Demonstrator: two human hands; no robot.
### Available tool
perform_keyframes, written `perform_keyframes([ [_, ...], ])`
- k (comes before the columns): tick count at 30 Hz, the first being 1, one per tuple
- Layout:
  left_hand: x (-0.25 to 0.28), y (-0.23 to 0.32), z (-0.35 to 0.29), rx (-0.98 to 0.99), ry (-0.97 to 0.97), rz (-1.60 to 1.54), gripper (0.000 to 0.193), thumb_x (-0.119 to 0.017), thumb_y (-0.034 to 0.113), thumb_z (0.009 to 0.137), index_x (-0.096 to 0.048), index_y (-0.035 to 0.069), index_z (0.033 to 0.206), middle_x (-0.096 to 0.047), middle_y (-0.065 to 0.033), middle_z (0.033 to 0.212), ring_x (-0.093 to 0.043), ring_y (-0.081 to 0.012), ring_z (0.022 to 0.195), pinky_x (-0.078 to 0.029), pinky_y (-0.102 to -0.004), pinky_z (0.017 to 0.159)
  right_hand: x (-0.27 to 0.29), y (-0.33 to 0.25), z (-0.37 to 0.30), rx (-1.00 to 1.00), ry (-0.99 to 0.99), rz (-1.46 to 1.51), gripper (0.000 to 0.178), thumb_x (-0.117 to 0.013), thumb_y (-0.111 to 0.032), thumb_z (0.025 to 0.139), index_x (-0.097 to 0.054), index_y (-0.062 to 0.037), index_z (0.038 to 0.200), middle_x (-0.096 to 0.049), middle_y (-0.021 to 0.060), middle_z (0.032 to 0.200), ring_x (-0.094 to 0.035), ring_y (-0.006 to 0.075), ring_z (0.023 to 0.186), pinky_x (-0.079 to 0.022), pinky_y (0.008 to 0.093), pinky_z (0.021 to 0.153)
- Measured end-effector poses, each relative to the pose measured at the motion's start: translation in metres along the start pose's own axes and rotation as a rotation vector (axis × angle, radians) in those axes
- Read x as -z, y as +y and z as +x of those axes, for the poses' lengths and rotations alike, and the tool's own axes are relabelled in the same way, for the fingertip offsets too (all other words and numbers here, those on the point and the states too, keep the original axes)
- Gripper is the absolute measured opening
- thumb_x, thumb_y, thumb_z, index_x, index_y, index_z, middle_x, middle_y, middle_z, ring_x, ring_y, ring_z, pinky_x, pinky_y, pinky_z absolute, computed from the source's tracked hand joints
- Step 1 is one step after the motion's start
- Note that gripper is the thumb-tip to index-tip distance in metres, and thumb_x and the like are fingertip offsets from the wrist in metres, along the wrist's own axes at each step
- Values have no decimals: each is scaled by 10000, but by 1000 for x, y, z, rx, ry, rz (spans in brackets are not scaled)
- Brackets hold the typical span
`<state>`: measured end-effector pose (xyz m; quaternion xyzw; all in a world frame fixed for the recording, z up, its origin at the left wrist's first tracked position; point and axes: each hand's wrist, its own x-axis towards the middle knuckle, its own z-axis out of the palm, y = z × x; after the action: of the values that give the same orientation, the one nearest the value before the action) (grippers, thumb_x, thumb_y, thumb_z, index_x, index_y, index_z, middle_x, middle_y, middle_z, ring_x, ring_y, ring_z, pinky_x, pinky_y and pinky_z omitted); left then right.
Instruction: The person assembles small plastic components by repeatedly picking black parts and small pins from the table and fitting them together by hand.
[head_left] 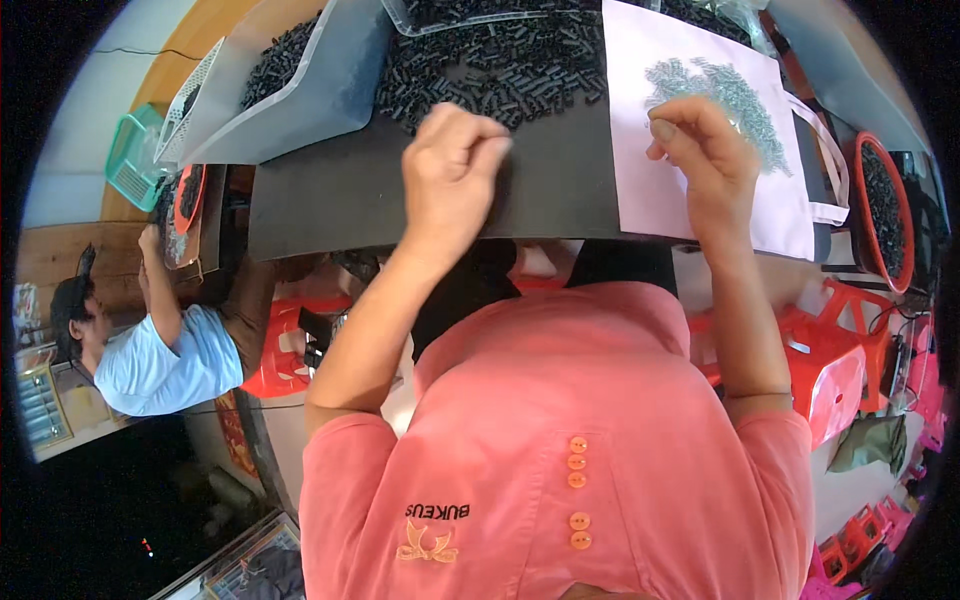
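Note:
My left hand (pixel 450 165) is closed above the dark table, its thumb pressed toward the curled fingers. Just beyond it lies a spread of short black tube-like pieces (pixel 500 75). My right hand (pixel 715 160) is pinched over a pale pink cloth bag (pixel 650 200) lying flat on the table. A heap of small, shiny grey-green pieces (pixel 720 95) rests on that bag, partly behind my right fingers. What either hand holds, if anything, is too small or hidden to make out.
A translucent bin (pixel 340 80) of black pieces stands at the left, and a red-orange basin (pixel 905 215) of similar pieces at the right. Red plastic stools (pixel 825 360) stand below the table. Another person (pixel 170 345) in a light blue shirt works at the far left.

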<state>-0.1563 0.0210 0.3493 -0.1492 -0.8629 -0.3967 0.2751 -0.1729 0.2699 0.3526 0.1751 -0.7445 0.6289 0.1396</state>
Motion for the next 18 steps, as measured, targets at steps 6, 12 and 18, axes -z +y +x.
perform_keyframes([
  [6,24,-18,7,-249,-105,355,143,-704,-8,734,-669,34,866,-562,-96,827,-575,-273,835,-486,-363,701,-11,3,1,-35,-13,6,80,-645,-47,863,-645,-8,933,-647,28,774,-583,88,662,-462,229,620],
  [12,21,-26,12,-322,-204,425,148,-715,15,730,-652,41,861,-541,-83,823,-577,-276,824,-490,-377,667,-13,2,3,-11,-57,-35,83,-655,-55,855,-651,-16,929,-643,27,764,-578,89,659,-465,231,616],
  [18,17,-27,12,-330,-170,391,130,-701,15,759,-646,35,875,-549,-83,825,-581,-250,777,-489,-346,648,-27,-5,4,-30,-77,27,91,-654,-45,845,-652,-17,932,-635,25,749,-578,88,662,-469,235,616],
])
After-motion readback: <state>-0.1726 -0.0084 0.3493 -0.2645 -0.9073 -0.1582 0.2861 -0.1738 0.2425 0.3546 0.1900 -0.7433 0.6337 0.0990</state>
